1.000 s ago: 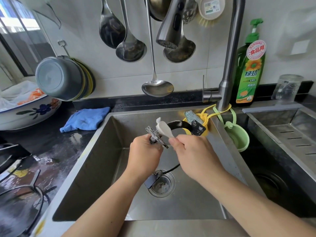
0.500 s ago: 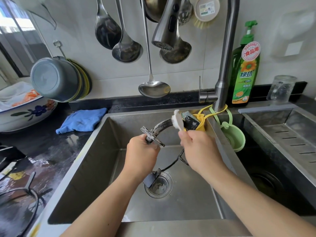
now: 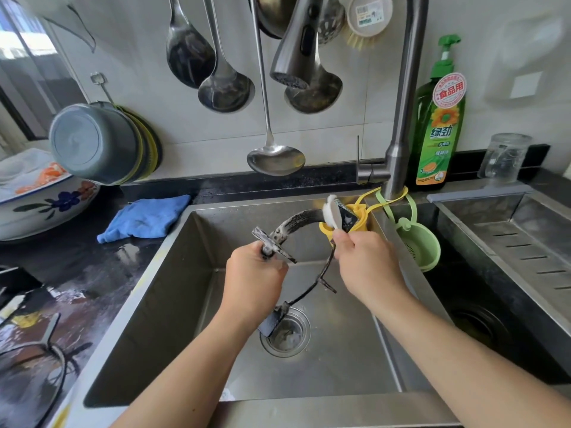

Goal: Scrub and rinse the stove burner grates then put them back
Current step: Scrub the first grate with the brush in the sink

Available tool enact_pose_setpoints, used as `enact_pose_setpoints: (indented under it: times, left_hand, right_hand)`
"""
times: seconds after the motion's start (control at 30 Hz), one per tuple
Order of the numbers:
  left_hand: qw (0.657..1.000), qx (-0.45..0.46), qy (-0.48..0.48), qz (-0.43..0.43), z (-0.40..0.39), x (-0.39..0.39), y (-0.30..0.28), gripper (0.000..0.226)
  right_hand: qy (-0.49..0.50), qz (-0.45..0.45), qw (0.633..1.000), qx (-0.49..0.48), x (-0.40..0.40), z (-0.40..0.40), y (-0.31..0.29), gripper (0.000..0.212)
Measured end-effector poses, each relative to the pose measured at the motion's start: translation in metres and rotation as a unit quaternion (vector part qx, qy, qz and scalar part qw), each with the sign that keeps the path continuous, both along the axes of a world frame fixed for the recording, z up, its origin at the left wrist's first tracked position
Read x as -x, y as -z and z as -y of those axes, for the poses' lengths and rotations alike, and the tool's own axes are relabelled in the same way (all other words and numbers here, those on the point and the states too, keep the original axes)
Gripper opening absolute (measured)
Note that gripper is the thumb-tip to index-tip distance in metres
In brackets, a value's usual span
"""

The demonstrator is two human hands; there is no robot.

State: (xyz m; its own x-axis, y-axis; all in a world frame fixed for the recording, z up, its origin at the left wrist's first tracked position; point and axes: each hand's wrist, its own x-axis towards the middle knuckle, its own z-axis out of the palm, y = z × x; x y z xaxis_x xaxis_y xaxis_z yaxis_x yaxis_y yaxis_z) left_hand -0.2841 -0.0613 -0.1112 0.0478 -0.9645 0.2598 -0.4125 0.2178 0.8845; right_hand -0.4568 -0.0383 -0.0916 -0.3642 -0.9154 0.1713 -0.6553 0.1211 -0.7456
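A burner grate [image 3: 296, 222] is held upright over the sink [image 3: 173, 291], above the drain [image 3: 285, 336]. One of its prongs is gripped by the left hand [image 3: 253, 281], fingers curled round it. A white scrubbing brush [image 3: 331, 215] is pinched in the right hand [image 3: 366, 265] and pressed against the top of the grate's ring, in front of a yellow holder [image 3: 360, 219]. A second grate [image 3: 51, 355] is seen on the wet bench [image 3: 77, 267] at the left, near a blue cloth [image 3: 145, 217].

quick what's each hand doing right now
Left hand: closed around the burner grate, holding it over the sink.
Right hand: pinching a white scrub pad against the grate.
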Motion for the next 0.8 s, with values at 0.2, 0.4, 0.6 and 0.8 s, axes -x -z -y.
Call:
enact_pose_setpoints:
  times: [0.2,0.4,0.6,0.8]
  left_hand:
    - [1.000,-0.003,-0.009,-0.025,0.002,0.001,-0.001,0.020]
    - [1.000,0.002,0.003,-0.002,0.003,-0.005,0.002,0.020]
    - [1.000,-0.001,-0.006,-0.022,0.003,0.002,0.000,0.013]
    - [1.000,-0.002,-0.007,-0.005,0.004,-0.003,0.002,0.019]
  right_hand:
    - [-0.101,-0.002,0.995,0.023,-0.017,-0.013,-0.003,0.050]
    - [-0.196,-0.044,0.979,0.029,-0.026,-0.022,-0.005,0.050]
    - [-0.121,-0.065,0.989,0.063,-0.028,-0.020,-0.005,0.048]
    - [-0.011,0.007,1.000,-0.008,0.000,0.001,0.003,0.052]
